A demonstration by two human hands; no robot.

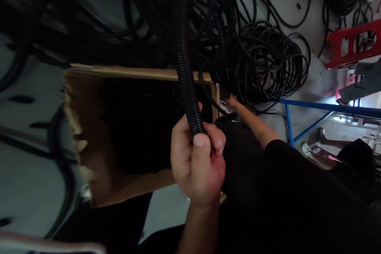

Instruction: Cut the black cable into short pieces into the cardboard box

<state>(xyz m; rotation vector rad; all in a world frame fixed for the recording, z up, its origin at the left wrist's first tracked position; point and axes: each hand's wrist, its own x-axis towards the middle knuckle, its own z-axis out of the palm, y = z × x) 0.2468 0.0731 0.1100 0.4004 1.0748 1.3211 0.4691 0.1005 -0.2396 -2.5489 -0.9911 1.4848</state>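
Looks like a workshop or factory floor — dim, cluttered and industrial.
Shows as much in loose black cables or hoses (208, 12) and a tangled coil (268, 63) strewn over a grey floor (29, 194), in short black pieces (22, 99) scattered about, in a torn-edged cardboard box (137, 72), in a blue metal frame (315, 105) off right — and in another person (357, 158) near it.

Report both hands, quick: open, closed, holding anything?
Left hand: closed, holding the black corrugated tubing.
Right hand: beside the cardboard box; too small and dim to tell whether it's open or closed.
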